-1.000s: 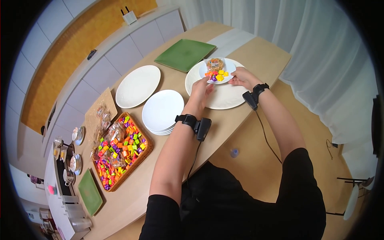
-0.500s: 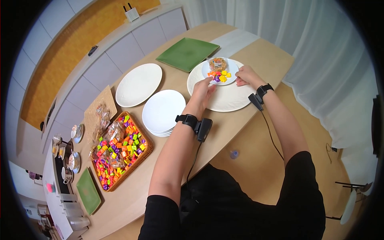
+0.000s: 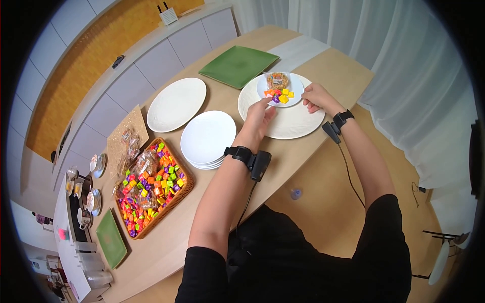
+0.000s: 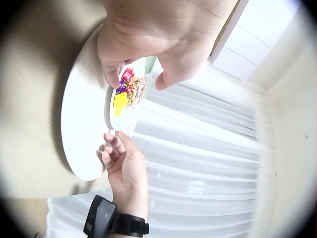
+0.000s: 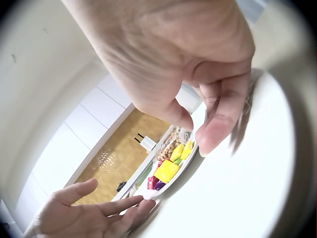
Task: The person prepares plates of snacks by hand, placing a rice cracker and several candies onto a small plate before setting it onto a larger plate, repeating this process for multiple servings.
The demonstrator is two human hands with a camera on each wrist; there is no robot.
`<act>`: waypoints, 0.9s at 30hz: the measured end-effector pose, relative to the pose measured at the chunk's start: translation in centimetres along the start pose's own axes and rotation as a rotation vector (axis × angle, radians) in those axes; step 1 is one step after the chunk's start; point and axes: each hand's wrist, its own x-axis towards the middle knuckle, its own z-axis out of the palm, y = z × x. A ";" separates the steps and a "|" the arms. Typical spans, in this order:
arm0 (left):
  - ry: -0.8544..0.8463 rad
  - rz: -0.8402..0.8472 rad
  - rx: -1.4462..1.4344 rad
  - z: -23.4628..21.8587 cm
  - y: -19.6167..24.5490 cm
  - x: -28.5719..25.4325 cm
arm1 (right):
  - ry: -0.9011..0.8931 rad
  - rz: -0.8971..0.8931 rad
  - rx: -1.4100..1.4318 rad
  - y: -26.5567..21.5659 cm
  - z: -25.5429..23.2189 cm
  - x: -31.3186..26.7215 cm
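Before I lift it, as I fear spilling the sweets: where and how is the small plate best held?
I'd pinch the small plate at opposite sides of its rim, left hand from the left, right hand from the right, thumbs above. Those sides look bare, the sweets sit nearer the person, and the rim seems to rise off the large plate.

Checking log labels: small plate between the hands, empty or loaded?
Loaded. In the head view, the small plate holds a clear-wrapped snack and several colorful sweets.

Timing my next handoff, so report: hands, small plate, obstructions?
Right hand pinching small plate; left hand open at its edge. Small plate, wrapped sweets aboard, over large plate. Nothing seen blocking.
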 end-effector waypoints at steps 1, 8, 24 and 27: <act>-0.008 -0.003 -0.012 0.1 0.0 -0.2 | 0.018 -0.022 0.019 0.0 0.1 -0.2; 0.004 -0.026 -0.031 0.6 0.2 -1.1 | 0.004 -0.034 0.071 0.1 0.4 -0.9; -0.101 0.475 0.478 -4.7 7.4 -16.2 | -0.234 -0.371 0.157 -5.8 9.6 -6.9; 0.203 0.580 0.678 -9.3 8.9 -19.2 | -0.263 -0.429 0.022 -7.4 12.8 -7.4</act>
